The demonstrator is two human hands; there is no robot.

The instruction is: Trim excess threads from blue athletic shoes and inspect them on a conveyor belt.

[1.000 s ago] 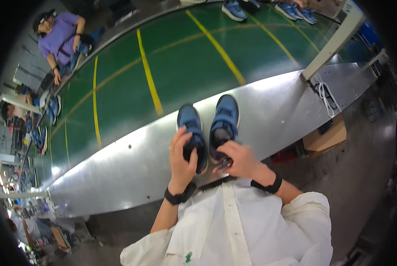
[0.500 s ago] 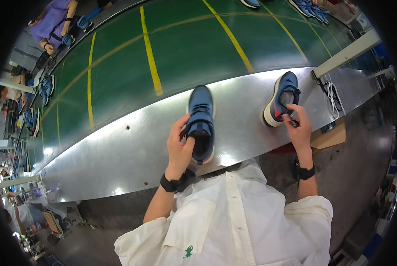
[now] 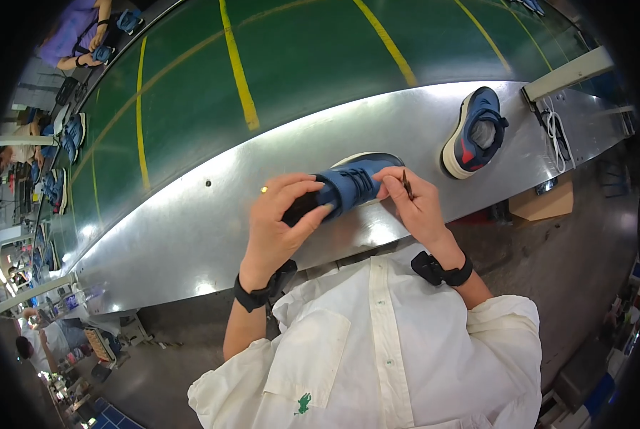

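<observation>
A blue sneaker [image 3: 353, 182] lies turned sideways on the metal ledge in front of me, its toe pointing right and its dark opening toward the left. My left hand [image 3: 280, 218] grips it around the collar, thumb on the near side and fingers on the far side. At the front of the shoe, my right hand [image 3: 414, 207] has its fingertips pinched against the upper. A small dark pointed tool [image 3: 407, 184] sticks up from between the right fingers; its exact kind is unclear. Farther right stands a second blue sneaker [image 3: 475, 136] with red heel trim and pale stuffing inside, touched by neither hand.
Beyond the metal ledge [image 3: 162, 247] runs a green conveyor belt [image 3: 184, 93] with yellow lines. A pale post [image 3: 570, 75] and a white cable [image 3: 557, 136] are at the right, above a cardboard box [image 3: 545, 204]. Across the belt, a person in purple [image 3: 70, 36] handles a shoe.
The left-hand shoe has been turned from toe-away to toe-right. My right hand has left the other sneaker and moved left to the held shoe's front.
</observation>
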